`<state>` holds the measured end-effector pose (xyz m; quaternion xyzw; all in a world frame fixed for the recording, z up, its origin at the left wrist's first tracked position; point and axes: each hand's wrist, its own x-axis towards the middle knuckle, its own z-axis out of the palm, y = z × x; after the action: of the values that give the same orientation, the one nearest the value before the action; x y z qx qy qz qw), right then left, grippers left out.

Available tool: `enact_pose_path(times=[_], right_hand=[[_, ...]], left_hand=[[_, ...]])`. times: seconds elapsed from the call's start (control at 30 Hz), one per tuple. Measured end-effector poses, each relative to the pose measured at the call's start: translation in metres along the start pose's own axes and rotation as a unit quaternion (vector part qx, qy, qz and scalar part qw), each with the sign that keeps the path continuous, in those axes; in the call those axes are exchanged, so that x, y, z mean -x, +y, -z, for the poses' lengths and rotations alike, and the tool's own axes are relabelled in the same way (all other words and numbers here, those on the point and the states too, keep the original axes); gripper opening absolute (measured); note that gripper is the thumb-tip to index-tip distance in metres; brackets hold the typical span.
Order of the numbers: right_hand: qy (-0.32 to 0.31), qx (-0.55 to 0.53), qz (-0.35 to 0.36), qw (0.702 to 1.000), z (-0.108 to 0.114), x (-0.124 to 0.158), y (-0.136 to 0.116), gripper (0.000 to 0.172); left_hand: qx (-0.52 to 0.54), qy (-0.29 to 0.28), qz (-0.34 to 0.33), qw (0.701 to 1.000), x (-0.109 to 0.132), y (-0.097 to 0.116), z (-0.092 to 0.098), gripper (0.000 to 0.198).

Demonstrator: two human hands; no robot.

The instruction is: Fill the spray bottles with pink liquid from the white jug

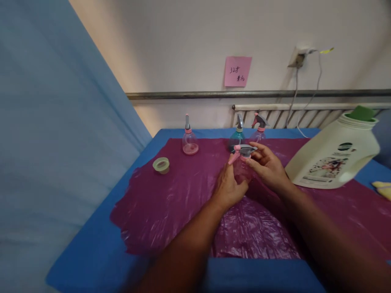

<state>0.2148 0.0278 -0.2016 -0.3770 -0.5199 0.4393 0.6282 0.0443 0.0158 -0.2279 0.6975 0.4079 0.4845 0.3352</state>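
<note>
A clear pinkish spray bottle [241,173] with a pink and grey trigger head stands between my hands near the middle of the table. My left hand [228,185] is wrapped round its body from the left. At the neck, just under the trigger head, the fingers of my right hand [268,165] close from the right. Behind my hands are a teal spray bottle [235,138] and another pink-collared spray bottle [259,133], both partly hidden. Further left, a clear spray bottle [190,143] with a little pinkish contents stands upright.
A large cream jug [332,156] with something green in its mouth leans at the right. A small pale green cup [161,165] sits at the left. Purple plastic sheeting [171,203] covers the blue table [100,244]. A blue curtain [55,134] hangs at far left; a yellow cloth [383,188] lies far right.
</note>
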Motion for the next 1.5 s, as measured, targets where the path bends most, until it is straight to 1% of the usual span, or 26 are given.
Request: enact_pose_path(times=[0.13,0.2,0.27,0.4,0.47,0.57,0.67,0.7,0.77,0.83,0.9,1.0,1.1,1.2,1.3,1.4,1.5], right_hand=[[0.002,0.040,-0.001,0.999,0.003,-0.006,-0.003,0.075],[-0.008,0.071,-0.003,0.997,0.007,-0.008,-0.008,0.077],[-0.020,0.108,-0.003,0.994,0.010,-0.009,-0.014,0.077],[-0.045,0.196,0.016,0.979,0.016,-0.012,-0.029,0.067],[-0.049,0.236,0.030,0.970,0.016,-0.017,-0.035,0.059],[-0.031,0.286,0.050,0.956,0.011,-0.033,-0.043,0.050],[-0.009,0.337,0.067,0.939,-0.005,-0.058,-0.050,0.048],[-0.003,0.350,0.072,0.934,-0.012,-0.068,-0.052,0.047],[0.005,0.376,0.081,0.923,-0.031,-0.088,-0.052,0.045],[0.005,0.405,0.090,0.910,-0.052,-0.107,-0.049,0.040],[0.013,0.435,0.086,0.896,-0.074,-0.124,-0.041,0.035],[0.046,0.461,0.066,0.884,-0.102,-0.147,-0.023,0.034],[0.069,0.476,0.045,0.876,-0.121,-0.163,-0.002,0.033],[0.082,0.484,0.022,0.871,-0.131,-0.172,0.017,0.034],[0.086,0.482,0.004,0.872,-0.135,-0.176,0.030,0.038],[0.081,0.475,0.002,0.876,-0.134,-0.173,0.035,0.046],[0.076,0.464,0.029,0.882,-0.125,-0.162,0.032,0.057]], left_hand=[[0.003,-0.023,-0.028,0.999,-0.001,-0.005,0.003,0.092],[0.010,-0.025,-0.028,0.999,-0.002,-0.008,0.004,0.099],[0.021,-0.018,-0.014,1.000,-0.002,-0.010,0.004,0.106],[0.030,0.001,0.041,0.999,0.000,-0.015,0.001,0.108],[0.030,0.023,0.052,0.998,0.002,-0.016,-0.001,0.105],[0.013,0.088,0.047,0.995,0.002,-0.014,0.001,0.089],[0.002,0.157,0.065,0.985,0.001,-0.008,0.006,0.058],[0.002,0.168,0.072,0.983,0.001,-0.005,0.008,0.047],[0.010,0.168,0.080,0.983,0.002,-0.001,0.011,0.029],[0.018,0.150,0.081,0.985,0.003,0.000,0.012,0.020],[0.017,0.135,0.086,0.987,0.004,0.000,0.011,0.018],[0.008,0.128,0.101,0.986,0.003,-0.003,0.009,0.020],[0.013,0.132,0.113,0.985,0.002,-0.006,0.007,0.026],[0.026,0.129,0.111,0.985,0.004,-0.007,0.006,0.029],[0.035,0.121,0.100,0.987,0.005,-0.008,0.005,0.028],[0.030,0.121,0.094,0.988,0.005,-0.010,0.003,0.029],[0.014,0.131,0.101,0.986,0.003,-0.012,0.004,0.030]])
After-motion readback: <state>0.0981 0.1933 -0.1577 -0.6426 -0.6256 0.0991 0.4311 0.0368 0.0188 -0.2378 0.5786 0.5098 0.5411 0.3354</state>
